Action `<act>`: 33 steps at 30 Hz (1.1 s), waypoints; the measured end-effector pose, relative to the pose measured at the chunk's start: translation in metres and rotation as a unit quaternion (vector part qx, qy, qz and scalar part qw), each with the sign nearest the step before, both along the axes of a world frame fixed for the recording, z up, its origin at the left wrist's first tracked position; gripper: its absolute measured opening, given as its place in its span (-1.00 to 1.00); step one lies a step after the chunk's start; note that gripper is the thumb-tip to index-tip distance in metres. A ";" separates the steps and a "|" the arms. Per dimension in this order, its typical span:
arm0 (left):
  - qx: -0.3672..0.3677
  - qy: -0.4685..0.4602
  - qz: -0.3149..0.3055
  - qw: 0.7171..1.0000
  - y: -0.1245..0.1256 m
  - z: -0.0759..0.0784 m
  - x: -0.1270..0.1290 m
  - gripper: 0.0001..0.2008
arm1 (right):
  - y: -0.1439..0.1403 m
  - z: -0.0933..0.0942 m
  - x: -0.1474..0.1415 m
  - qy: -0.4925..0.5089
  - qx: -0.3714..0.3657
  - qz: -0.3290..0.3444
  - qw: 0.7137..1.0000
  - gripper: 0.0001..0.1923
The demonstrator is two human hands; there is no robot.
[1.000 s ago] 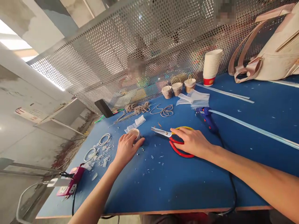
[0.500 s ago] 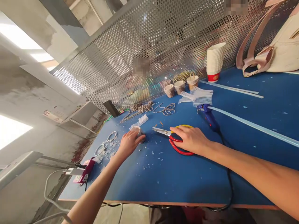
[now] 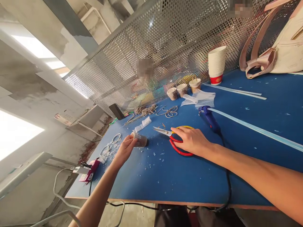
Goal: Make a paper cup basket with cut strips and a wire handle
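While my left hand (image 3: pixel 125 147) pinches the cup (image 3: pixel 141 140), base toward three o'clock, my half-closed right hand (image 3: pixel 194 140) holds scissors (image 3: pixel 167 133) pointing toward nine.

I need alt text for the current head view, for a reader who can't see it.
A person's left hand holds a tilted small cup at a blue table, while the right hand grips red-and-yellow-handled scissors. Around them are coiled cords, a glue gun, three small baskets and stacked paper cups.
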State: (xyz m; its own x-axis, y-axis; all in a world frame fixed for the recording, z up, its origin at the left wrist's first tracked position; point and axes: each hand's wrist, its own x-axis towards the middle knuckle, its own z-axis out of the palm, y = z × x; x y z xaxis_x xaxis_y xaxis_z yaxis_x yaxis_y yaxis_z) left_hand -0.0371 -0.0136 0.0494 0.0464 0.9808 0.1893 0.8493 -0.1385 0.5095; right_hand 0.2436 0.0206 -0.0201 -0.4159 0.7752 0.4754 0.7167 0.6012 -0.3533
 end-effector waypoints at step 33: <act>0.075 -0.270 0.050 0.959 -0.005 -0.029 0.052 -0.84 | -0.007 -0.002 -0.012 0.224 -0.103 0.021 0.969 -0.53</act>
State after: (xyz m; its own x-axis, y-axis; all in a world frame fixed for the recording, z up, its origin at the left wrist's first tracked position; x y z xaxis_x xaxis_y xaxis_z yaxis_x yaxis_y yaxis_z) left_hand 0.0144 -0.0184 0.0203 -0.1917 0.9353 0.2973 0.4796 -0.1750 0.8599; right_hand 0.2314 0.0136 -0.0218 -0.2358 0.8601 0.4524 0.4399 0.5096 -0.7395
